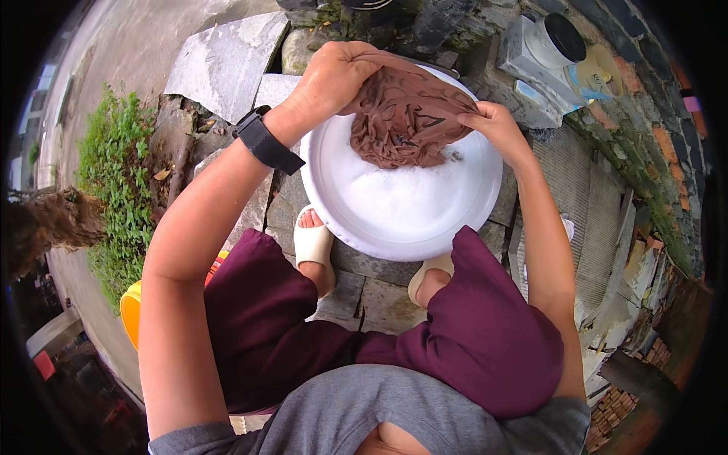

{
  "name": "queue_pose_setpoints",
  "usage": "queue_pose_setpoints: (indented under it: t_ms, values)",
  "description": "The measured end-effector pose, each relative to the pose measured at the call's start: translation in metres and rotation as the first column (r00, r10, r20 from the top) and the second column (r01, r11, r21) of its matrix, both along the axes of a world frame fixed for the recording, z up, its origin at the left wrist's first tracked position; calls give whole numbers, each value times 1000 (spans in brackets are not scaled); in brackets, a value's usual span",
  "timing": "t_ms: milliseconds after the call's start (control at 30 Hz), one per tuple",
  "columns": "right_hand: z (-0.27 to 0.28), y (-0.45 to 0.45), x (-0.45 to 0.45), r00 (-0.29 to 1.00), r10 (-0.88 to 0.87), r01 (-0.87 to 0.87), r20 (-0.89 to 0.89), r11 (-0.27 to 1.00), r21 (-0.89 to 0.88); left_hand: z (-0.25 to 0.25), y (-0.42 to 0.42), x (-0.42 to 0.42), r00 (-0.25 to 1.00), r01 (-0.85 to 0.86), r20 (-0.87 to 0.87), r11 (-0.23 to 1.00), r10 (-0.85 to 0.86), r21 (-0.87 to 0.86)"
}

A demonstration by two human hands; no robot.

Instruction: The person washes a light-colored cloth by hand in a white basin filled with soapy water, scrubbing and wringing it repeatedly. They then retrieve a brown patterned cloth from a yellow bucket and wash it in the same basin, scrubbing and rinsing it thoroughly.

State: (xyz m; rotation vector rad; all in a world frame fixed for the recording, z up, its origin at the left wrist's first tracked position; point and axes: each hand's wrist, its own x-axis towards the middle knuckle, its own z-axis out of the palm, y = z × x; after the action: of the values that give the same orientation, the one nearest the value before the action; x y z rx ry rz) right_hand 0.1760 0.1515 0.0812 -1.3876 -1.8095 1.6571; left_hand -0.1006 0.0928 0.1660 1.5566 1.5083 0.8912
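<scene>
A bunched brown cloth (401,122) with dark markings is stretched between my two hands over a white basin (401,242). My left hand (338,77) grips the cloth's upper left edge, fingers curled around it. At the opposite end my right hand (493,128) pinches the cloth's right edge between thumb and fingers. The lower folds of the cloth hang down to white suds (392,199) inside the basin. How deep the suds are cannot be seen. A few dark specks lie on the foam beside the cloth.
Uneven stone slabs (341,301) pave the ground around the basin. On the right, a black-lidded tub (554,42) and a clear container (597,74) stand by a stone block, near a ribbed stone washboard slab (563,170). Green plants (114,187) and a yellow bucket (131,313) are at left.
</scene>
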Motion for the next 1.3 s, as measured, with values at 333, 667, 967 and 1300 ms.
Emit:
queue_pose_setpoints:
  t_ms: [333, 667, 967, 1300]
  values:
    - [-6, -10, 6, 972, -95, 70, -214, 990, -119, 11, 5, -27, 991, 10, 135, 988, 11, -154]
    - [7, -20, 2, 694, -444, -31, -567, 768, -640, -27, 6, -30, 971, -8, 222, 941, 88, -338]
    - [15, -26, -1, 671, -371, -87, -642, 820, -565, -60, 8, -34, 950, 29, 303, 946, 74, -324]
    - [64, -43, 17, 718, -160, -150, -677, 915, -376, 3, -7, -30, 927, 337, 281, 883, -250, -326]
